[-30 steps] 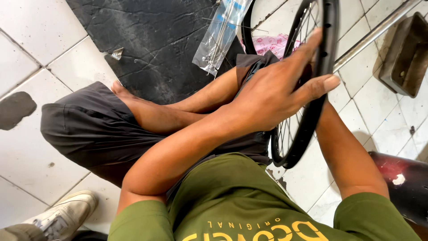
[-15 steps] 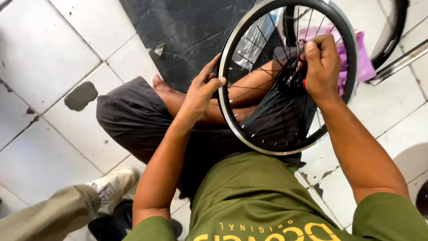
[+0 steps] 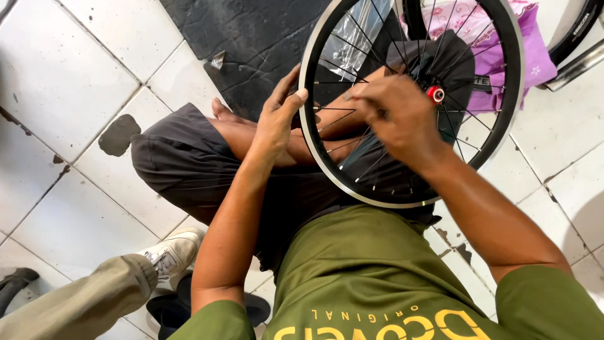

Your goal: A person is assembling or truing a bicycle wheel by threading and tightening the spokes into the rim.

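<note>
Since half a second back, my right hand (image 3: 396, 119) has left the red hub (image 3: 435, 94) and now covers the spokes (image 3: 362, 141), fingers curled; whether it pinches one I cannot tell. Risk, as I judge it: the bicycle wheel (image 3: 497, 135), balanced over my lap, twists off, since my left hand (image 3: 280, 119) only clasps the smooth black rim (image 3: 309, 129). Thin steel spokes could catch fingertips.

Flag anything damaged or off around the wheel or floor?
The wheel itself looks sound: rim round, no spoke visibly bent or missing; left hand grips the rim, right hand is over the spokes. The floor is rough: white tiles are stained, with a dark chipped patch.
</note>
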